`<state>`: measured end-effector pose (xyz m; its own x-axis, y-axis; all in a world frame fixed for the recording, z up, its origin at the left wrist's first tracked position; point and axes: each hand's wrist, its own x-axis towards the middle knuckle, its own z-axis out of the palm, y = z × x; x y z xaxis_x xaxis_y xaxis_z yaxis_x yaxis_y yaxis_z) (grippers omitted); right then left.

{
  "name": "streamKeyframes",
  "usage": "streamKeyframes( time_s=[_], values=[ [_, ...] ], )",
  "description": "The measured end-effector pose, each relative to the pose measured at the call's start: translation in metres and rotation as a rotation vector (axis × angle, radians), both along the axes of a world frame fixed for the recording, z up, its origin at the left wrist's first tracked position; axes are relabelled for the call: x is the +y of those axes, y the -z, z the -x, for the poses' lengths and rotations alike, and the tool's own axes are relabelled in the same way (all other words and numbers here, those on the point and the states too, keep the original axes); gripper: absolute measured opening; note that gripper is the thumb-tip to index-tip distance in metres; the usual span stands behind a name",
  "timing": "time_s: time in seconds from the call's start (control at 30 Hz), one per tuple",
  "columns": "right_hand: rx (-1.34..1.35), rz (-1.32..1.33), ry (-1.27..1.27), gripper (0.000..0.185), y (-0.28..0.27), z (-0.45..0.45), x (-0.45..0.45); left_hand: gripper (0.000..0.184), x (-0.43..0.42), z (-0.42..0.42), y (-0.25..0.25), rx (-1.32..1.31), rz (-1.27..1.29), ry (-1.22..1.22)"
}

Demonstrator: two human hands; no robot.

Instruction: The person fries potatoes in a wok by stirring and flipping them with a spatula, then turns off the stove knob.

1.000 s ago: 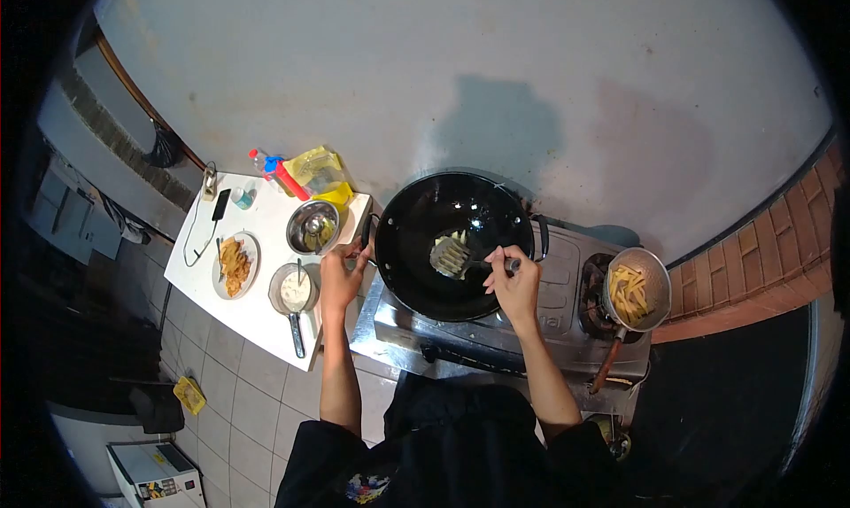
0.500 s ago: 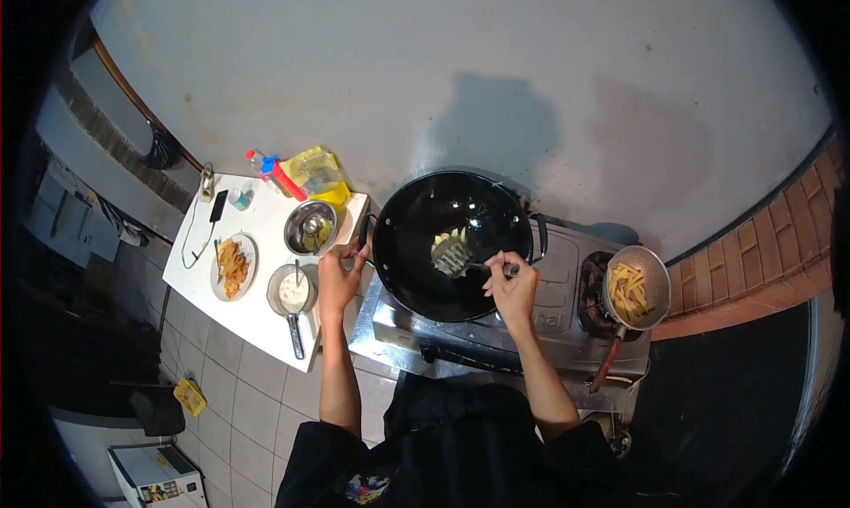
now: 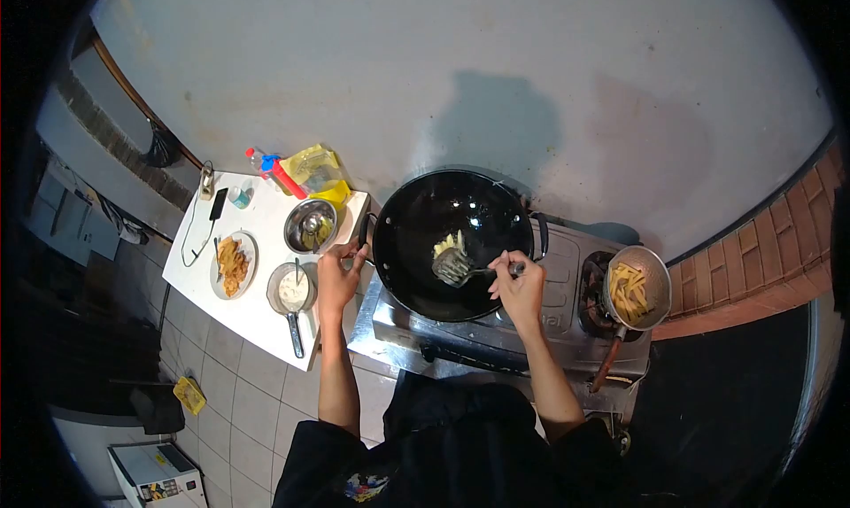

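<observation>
A large black wok [image 3: 412,209] sits on the stove, with a small heap of pale yellow chopped pieces [image 3: 452,242] near its middle. My left hand [image 3: 338,276] is closed at the wok's left handle [image 3: 365,233], though some fingers are hard to make out. Gripped by its handle in my right hand [image 3: 519,284] is a slotted spatula [image 3: 452,268]. Its head lies low in the wok, against the near side of the pieces.
Right of the wok, a saucepan [image 3: 656,273] of fries [image 3: 627,294] stands on the second burner of the stove [image 3: 558,273]. On the white table [image 3: 257,324] at left are a metal bowl [image 3: 290,230], a pot of white mixture [image 3: 293,290], a plate of fried food [image 3: 233,267] and bottles.
The spatula has shifted slightly and its head is tilted differently against the yellow pieces. My right hand has moved a little to the right. My left hand stays at the wok handle.
</observation>
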<state>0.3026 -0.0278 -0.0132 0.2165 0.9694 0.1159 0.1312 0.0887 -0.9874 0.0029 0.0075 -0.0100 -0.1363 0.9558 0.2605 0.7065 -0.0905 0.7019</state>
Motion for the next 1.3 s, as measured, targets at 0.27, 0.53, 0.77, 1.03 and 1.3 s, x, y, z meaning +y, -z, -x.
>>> streamKeyframes(
  time_s=[0.27,0.53,0.77,1.03,1.3],
  values=[
    [-0.013,-0.032,0.089,0.024,-0.007,0.001,-0.001,0.029,-0.004,-0.001,-0.001,-0.078,0.016,-0.021],
    [-0.001,-0.021,0.089,0.02,0.0,0.01,-0.002,0.03,-0.003,-0.001,-0.004,-0.061,0.034,-0.016],
    [0.041,-0.05,0.114,0.023,-0.005,-0.004,-0.011,0.03,0.0,0.0,0.0,-0.058,0.006,-0.006],
    [-0.238,-0.174,0.168,0.011,-0.047,-0.025,-0.01,0.031,0.001,0.002,0.002,-0.053,0.002,0.021],
    [-0.407,-0.284,-0.006,0.008,-0.043,-0.018,-0.009,0.032,-0.003,-0.002,-0.003,-0.102,0.032,-0.01]
  ],
)
